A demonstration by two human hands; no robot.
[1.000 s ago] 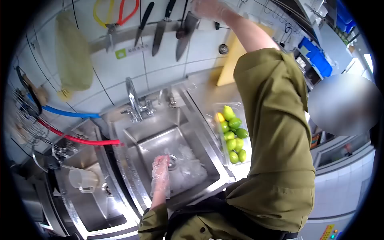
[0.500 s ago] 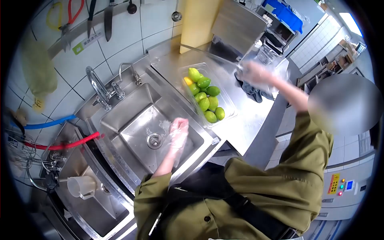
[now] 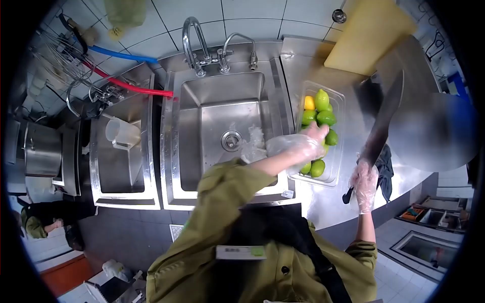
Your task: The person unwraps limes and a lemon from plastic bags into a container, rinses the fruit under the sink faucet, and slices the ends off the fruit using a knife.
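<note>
A clear plastic container (image 3: 339,166) on the steel counter holds several green limes (image 3: 322,100) and one yellow fruit (image 3: 309,103). My left hand (image 3: 314,143), in a clear plastic glove, reaches into it with fingers closed around a lime in the middle; the hand partly covers that lime. To the right of the container, my gloved right hand (image 3: 365,181) grips a large knife (image 3: 386,118) by its black handle, the broad blade pointing up and away. A dark cloth (image 3: 385,177) lies on the counter just beside that hand.
A steel sink (image 3: 189,131) with a tap (image 3: 194,45) is left of the counter. A second sink (image 3: 108,166) holds a plastic jug (image 3: 123,132). A yellow board (image 3: 369,35) stands at the back. Another person (image 3: 38,224) is at far left.
My left hand has gone from above the sink into the lime container. My right hand has come nearer my body, with the knife blade upright. The whole view has turned.
</note>
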